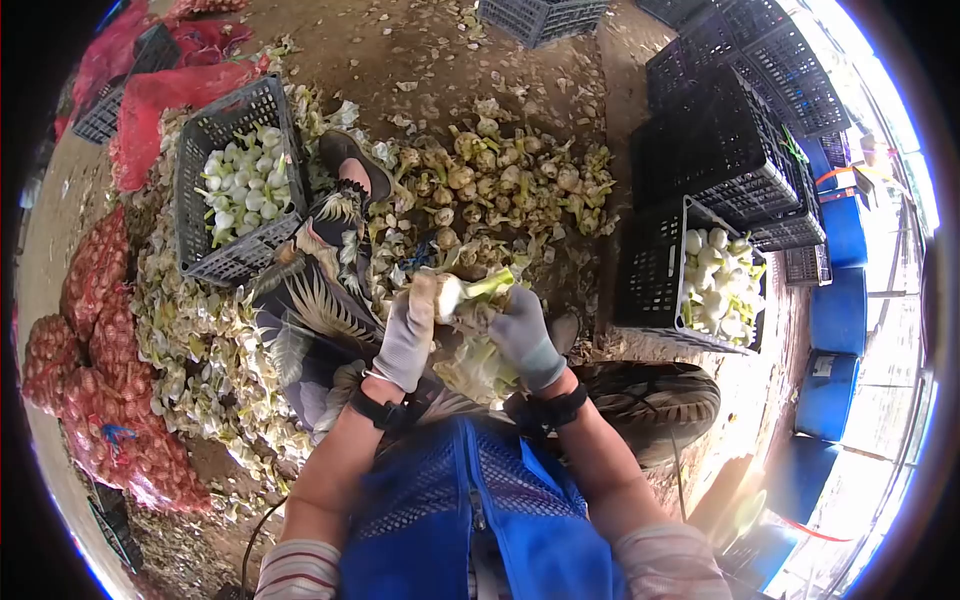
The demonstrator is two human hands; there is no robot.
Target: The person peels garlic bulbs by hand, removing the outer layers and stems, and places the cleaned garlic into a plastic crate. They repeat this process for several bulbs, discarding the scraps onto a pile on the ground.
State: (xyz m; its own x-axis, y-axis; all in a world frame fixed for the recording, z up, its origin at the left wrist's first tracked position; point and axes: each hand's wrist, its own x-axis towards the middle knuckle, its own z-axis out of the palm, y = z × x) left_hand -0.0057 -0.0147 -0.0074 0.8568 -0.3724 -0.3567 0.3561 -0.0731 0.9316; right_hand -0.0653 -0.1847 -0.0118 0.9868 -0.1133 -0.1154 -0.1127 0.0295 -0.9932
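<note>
In front of my body, my left hand (408, 338), in a pale work glove, is closed round a white garlic bulb (450, 297) with a short green stem pointing right. My right hand (525, 338), also gloved, is closed beside the stem on loose outer skins of the garlic. Pale, dry garlic skins (478, 368) hang below and between the hands. Just beyond lies a heap of soil-stained, untrimmed garlic bulbs (500, 178) on the ground. The fingertips of my right hand are partly hidden.
A black crate (235, 262) of cleaned bulbs stands left, another crate (650, 265) of white bulbs right, near stacked crates (700, 150). Red net sacks (125, 400) lie far left. Peelings (215, 380) cover the ground. Blue barrels (835, 310) line the right side.
</note>
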